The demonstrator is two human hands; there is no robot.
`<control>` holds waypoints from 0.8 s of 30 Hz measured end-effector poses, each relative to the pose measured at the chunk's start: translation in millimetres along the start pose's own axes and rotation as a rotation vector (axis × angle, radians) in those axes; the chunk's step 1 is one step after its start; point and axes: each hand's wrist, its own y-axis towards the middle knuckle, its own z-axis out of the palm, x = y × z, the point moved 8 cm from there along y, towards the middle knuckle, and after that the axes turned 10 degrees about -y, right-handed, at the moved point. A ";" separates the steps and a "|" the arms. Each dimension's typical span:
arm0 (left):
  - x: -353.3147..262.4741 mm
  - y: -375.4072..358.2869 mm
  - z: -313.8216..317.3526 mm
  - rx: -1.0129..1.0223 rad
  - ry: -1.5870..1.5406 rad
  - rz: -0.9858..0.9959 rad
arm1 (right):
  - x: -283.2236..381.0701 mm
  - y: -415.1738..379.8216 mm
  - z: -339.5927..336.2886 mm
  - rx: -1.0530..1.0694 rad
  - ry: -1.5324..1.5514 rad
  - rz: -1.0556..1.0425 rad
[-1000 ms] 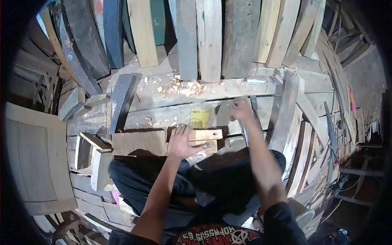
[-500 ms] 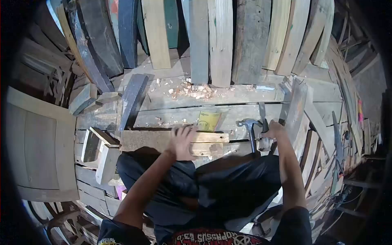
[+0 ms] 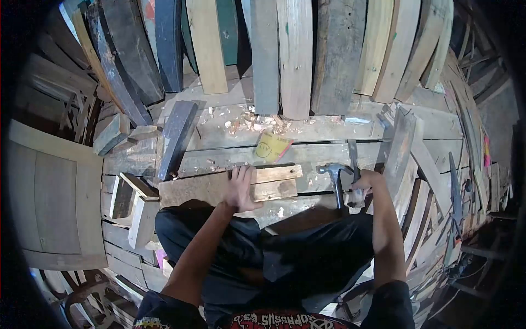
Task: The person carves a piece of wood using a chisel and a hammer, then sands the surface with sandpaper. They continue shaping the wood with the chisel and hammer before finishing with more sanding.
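My left hand (image 3: 240, 189) rests with fingers apart on the right part of a wide wooden board (image 3: 193, 188). Two short pale wood pieces (image 3: 276, 173) stick out to the right of that hand, one above the other. Beyond them lies a yellow paper piece (image 3: 272, 147) with dark print. My right hand (image 3: 369, 181) is closed at the side of a dark metal tool (image 3: 353, 155); what its fingers hold is hard to make out. Just left of it, a claw hammer (image 3: 336, 181) lies with its handle toward my legs.
Upright planks (image 3: 296, 60) line the far side. Wood shavings (image 3: 257, 123) lie before them. A short dark plank (image 3: 179, 137) and a small wooden frame (image 3: 134, 203) are at left. Loose boards (image 3: 399, 145) lean at right, near a handsaw (image 3: 455, 186).
The yellow paper has shifted away from me and turned. The board and pale pieces have tilted slightly, their right ends moving away from me, with my left hand on them.
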 end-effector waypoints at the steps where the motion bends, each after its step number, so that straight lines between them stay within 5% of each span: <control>1: -8.4 -0.7 -7.4 -0.001 0.108 -0.002 | -10.4 6.3 1.8 -0.014 0.016 0.007; 6: 2.3 2.8 -3.5 0.063 0.029 -0.089 | -18.4 1.7 -12.2 -0.112 0.207 -0.189; 11: -1.8 3.5 -17.7 0.026 0.008 -0.083 | -57.7 -2.9 -54.7 -0.917 0.289 -0.320; 14: 1.1 1.8 -17.8 0.017 0.002 -0.086 | -24.6 -39.2 -79.4 -0.676 0.367 -0.148; 17: 5.8 2.1 -16.3 0.001 0.017 -0.078 | 5.5 -62.9 -74.7 -0.579 0.649 -0.279; 21: 7.2 3.0 -16.5 0.021 -0.001 -0.099 | 84.1 -120.3 -82.5 -0.381 0.776 -0.722; 24: 8.9 0.5 -14.3 0.031 0.035 -0.094 | 112.7 -148.9 -95.0 -0.634 0.527 -0.793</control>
